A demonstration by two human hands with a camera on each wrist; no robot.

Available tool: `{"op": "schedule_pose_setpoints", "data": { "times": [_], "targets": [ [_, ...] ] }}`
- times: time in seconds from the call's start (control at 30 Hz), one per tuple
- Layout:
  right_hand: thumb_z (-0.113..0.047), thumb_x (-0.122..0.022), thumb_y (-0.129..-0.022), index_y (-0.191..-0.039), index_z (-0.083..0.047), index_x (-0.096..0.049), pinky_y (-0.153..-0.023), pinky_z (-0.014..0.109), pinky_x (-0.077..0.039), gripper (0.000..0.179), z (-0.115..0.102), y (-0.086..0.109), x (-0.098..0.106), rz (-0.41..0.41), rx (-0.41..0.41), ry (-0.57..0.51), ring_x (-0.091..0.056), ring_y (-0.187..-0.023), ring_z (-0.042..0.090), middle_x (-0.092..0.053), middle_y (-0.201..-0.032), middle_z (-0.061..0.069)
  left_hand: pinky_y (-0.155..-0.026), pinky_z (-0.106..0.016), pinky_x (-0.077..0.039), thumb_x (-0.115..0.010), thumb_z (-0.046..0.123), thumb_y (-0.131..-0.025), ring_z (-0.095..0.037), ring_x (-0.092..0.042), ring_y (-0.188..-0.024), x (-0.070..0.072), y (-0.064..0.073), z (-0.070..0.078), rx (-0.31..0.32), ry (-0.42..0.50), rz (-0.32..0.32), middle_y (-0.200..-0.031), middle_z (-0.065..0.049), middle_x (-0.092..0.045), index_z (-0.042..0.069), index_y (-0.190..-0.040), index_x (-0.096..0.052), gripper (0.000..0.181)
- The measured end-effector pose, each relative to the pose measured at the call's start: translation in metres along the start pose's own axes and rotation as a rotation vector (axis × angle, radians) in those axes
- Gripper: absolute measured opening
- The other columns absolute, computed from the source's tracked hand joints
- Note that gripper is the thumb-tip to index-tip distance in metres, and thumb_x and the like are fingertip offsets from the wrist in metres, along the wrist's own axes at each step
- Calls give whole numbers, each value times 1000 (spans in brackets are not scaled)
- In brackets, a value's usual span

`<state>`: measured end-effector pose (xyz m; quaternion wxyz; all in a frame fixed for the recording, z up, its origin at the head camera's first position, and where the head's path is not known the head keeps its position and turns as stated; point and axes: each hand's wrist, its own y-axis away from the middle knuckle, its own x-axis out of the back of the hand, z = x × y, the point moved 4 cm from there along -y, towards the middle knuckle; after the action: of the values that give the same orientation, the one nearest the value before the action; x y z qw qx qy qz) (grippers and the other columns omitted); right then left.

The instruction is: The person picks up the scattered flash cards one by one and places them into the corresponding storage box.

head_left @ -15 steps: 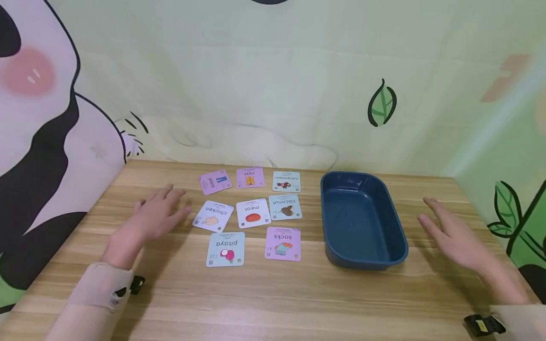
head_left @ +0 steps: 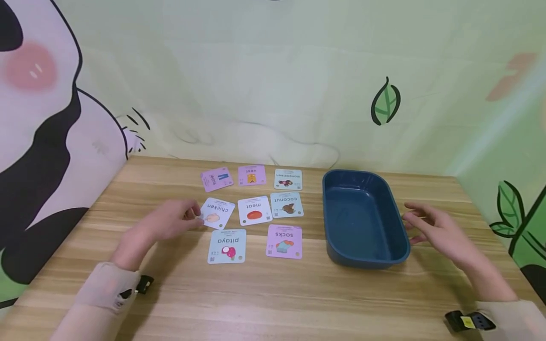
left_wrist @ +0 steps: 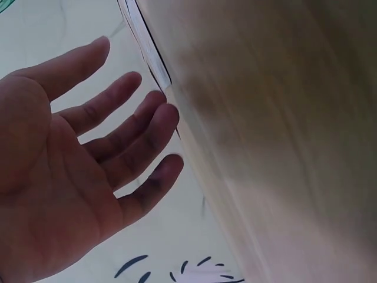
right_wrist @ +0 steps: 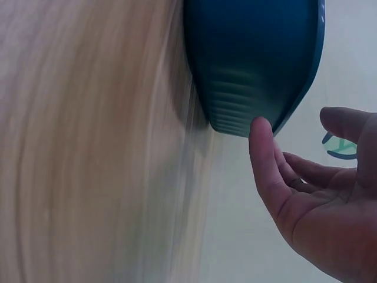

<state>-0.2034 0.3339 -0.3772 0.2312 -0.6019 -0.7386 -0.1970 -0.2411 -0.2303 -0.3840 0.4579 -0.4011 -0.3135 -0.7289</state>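
My left hand (head_left: 172,220) is at the left edge of the chicken card (head_left: 216,213), its fingers loosely bent and holding nothing. In the left wrist view the fingers (left_wrist: 141,138) are spread a little; whether they touch the card I cannot tell. At the right side of a dark blue plastic tray (head_left: 367,255) is my right hand (head_left: 443,232), fingers slightly bent around nothing. In the right wrist view its fingertips come close to the tray wall (right_wrist: 235,100); contact is unclear. Right of the chicken card lies the meat card (head_left: 254,210), and below it the pitaya card (head_left: 227,246).
Other picture cards lie flat on the wooden table (head_left: 273,298): jeans (head_left: 217,179), vest (head_left: 251,175), mangosteen (head_left: 287,180), coconut (head_left: 287,205) and socks (head_left: 284,241). A printed wall (head_left: 256,85) rises behind the table's far edge.
My left hand has moved right to the chicken card, its fingers bending more. My right hand has moved left to the tray's side. Cards and tray stay in place.
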Motion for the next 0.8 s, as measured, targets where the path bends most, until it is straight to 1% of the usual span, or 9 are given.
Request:
{"op": "schedule_pose_setpoints", "data": {
  "times": [0.07, 0.13, 0.23, 0.3, 0.37, 0.5, 0.57, 0.7, 0.8],
  "targets": [
    [-26, -48, -111, -151, 15, -32, -72, 36, -60, 59, 0, -1, -2, -8, -3, -7, -63, -94, 3, -54, -128, 32, -68, -37, -49, -74, 23, -95, -20, -56, -76, -3, 0, 3, -20, 18, -19, -87, -5, -63, 3, -106, -66, 24],
    [-25, -47, -111, -151, 15, -32, -73, 35, -60, 58, 1, -2, -4, -17, -9, -16, -63, -94, 5, -54, -127, 31, -68, -36, -47, -76, 23, -94, -19, -55, -75, -5, -1, 6, -47, 8, -24, -85, -3, -61, 3, -105, -66, 24],
    [-25, -46, -111, -151, 14, -31, -74, 33, -59, 58, 1, -2, -5, -28, -16, -36, -63, -94, 6, -53, -129, 31, -68, -36, -47, -76, 23, -94, -19, -55, -75, -8, -2, 10, -56, 8, -29, -85, -3, -61, 4, -106, -66, 25],
    [-25, -46, -111, -152, 14, -31, -74, 33, -59, 58, 1, -2, -6, -31, -20, -49, -62, -95, 6, -51, -130, 31, -68, -36, -48, -75, 24, -94, -20, -55, -76, -9, -3, 10, -39, 16, -33, -87, -4, -61, 4, -109, -65, 26],
    [-25, -47, -111, -152, 14, -32, -74, 32, -59, 58, 0, -2, -7, -33, -22, -55, -62, -95, 5, -50, -130, 30, -66, -37, -48, -73, 24, -95, -21, -55, -75, -10, -4, 9, -8, 35, -35, -88, -5, -61, 3, -111, -64, 28],
    [-22, -51, -109, -150, 14, -35, -74, 31, -58, 56, 1, -3, -9, -32, -24, -59, -61, -94, 5, -51, -124, 26, -64, -36, -48, -71, 24, -97, -22, -56, -75, -11, -8, 6, 57, 50, -32, -89, -9, -61, 0, -116, -62, 32],
    [-19, -54, -108, -149, 14, -37, -74, 31, -58, 55, 1, -3, -9, -29, -23, -57, -61, -94, 6, -51, -121, 24, -65, -37, -49, -71, 24, -97, -24, -56, -77, -11, -10, 4, 90, 51, -30, -91, -11, -62, -2, -119, -61, 35],
    [-16, -55, -107, -148, 15, -36, -73, 30, -57, 55, 3, -4, -10, -31, -24, -62, -61, -93, 6, -50, -119, 22, -75, -43, -51, -71, 24, -97, -29, -59, -88, -11, -14, 3, 138, 34, -11, -104, -18, -64, -4, -126, -59, 42],
    [-15, -55, -107, -149, 15, -35, -73, 30, -57, 55, 3, -4, -10, -36, -29, -64, -60, -93, 6, -49, -120, 23, -84, -50, -51, -72, 27, -97, -34, -59, -99, -10, -17, 3, 164, 17, 5, -118, -24, -61, -5, -135, -55, 52]
  ]
}}
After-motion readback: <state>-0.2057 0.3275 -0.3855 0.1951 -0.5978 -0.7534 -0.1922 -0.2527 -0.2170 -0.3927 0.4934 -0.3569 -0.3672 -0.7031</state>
